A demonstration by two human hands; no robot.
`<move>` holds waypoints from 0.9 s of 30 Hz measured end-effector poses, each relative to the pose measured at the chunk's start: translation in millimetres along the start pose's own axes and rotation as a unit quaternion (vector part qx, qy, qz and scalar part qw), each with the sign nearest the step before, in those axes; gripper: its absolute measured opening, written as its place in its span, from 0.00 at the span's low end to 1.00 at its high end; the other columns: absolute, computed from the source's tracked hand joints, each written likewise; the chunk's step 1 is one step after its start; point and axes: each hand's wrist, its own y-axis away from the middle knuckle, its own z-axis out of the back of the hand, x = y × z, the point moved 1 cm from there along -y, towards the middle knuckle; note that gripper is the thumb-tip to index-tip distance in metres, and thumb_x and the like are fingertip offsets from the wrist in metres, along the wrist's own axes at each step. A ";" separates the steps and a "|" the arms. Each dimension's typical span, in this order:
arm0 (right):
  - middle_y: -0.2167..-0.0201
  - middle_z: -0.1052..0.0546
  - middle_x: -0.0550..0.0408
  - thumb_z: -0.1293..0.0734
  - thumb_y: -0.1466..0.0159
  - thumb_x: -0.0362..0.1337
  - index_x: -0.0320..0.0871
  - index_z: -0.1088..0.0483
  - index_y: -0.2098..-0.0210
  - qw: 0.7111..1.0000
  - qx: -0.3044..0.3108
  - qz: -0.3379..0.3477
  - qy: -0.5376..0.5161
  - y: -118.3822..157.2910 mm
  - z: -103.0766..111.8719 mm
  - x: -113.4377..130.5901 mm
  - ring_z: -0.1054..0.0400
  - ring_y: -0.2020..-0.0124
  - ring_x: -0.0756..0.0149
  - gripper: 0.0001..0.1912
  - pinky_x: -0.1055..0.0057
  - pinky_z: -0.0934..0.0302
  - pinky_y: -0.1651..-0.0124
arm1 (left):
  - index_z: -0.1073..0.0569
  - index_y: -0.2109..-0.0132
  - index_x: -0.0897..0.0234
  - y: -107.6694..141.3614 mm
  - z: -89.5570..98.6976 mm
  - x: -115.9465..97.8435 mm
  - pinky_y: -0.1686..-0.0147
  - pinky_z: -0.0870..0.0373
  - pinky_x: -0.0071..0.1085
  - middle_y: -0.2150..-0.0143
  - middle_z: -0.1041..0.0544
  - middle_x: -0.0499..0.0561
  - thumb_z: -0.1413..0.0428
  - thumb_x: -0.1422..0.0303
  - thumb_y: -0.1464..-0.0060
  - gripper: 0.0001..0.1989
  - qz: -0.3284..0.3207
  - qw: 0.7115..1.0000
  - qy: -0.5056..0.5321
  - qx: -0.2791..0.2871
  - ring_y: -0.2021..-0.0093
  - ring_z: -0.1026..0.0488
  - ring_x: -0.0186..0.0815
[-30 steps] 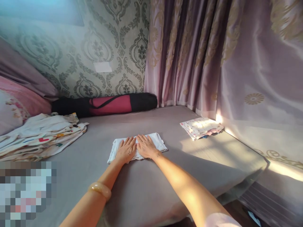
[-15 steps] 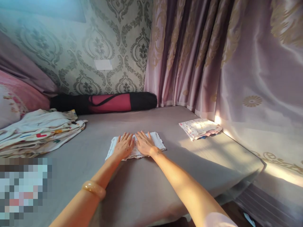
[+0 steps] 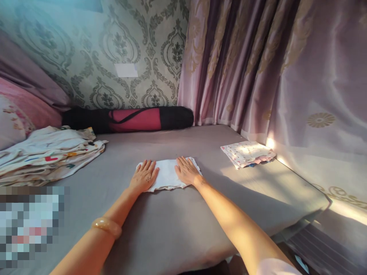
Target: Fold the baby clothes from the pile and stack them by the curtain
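A folded white cloth (image 3: 166,174) lies flat on the grey bed sheet (image 3: 172,229), its front edge slightly ruffled. My left hand (image 3: 144,176) rests palm down on the cloth's left end, fingers stretched out. On the right end lies my right hand (image 3: 187,171), also flat with its fingers extended. A strip of white cloth shows between the two hands. Neither hand grips anything. A beige bangle (image 3: 107,227) circles my left wrist.
A folded patterned cloth stack (image 3: 248,154) sits to the right. Loose printed clothes (image 3: 54,152) are heaped at the left beside a pink pillow (image 3: 20,110). A black and red long bag (image 3: 134,119) lies along the wall, with purple curtains (image 3: 229,65) at the right.
My hands have moved apart, from the cloth's middle out to its two ends, uncovering its centre. The view has shifted slightly.
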 end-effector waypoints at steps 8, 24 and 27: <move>0.29 0.50 0.43 0.54 0.28 0.44 0.35 0.51 0.30 1.000 -0.011 -0.002 -0.013 4.3 13.5 -15.1 0.61 0.28 0.58 0.31 0.53 0.65 0.30 | 0.41 0.32 0.65 -3.2 8.7 15.2 0.33 0.55 0.52 0.29 0.46 0.58 0.66 0.56 0.34 0.30 0.011 1.000 -0.009 0.011 0.28 0.55 0.48; 0.30 0.50 0.43 0.49 0.29 0.41 0.38 0.47 0.32 1.000 0.012 -0.016 0.000 9.6 17.4 -6.9 0.61 0.28 0.55 0.29 0.48 0.65 0.30 | 0.39 0.33 0.69 17.8 9.3 -6.5 0.34 0.54 0.54 0.29 0.46 0.62 0.61 0.59 0.35 0.29 -0.023 0.999 -0.037 -0.023 0.29 0.54 0.50; 0.29 0.50 0.47 0.49 0.29 0.42 0.42 0.47 0.32 0.999 -0.033 0.042 0.000 11.3 20.0 19.7 0.61 0.28 0.57 0.27 0.49 0.64 0.30 | 0.42 0.31 0.66 27.4 -3.2 -17.0 0.34 0.54 0.54 0.29 0.47 0.60 0.61 0.56 0.35 0.31 -0.071 0.997 -0.005 0.002 0.28 0.54 0.48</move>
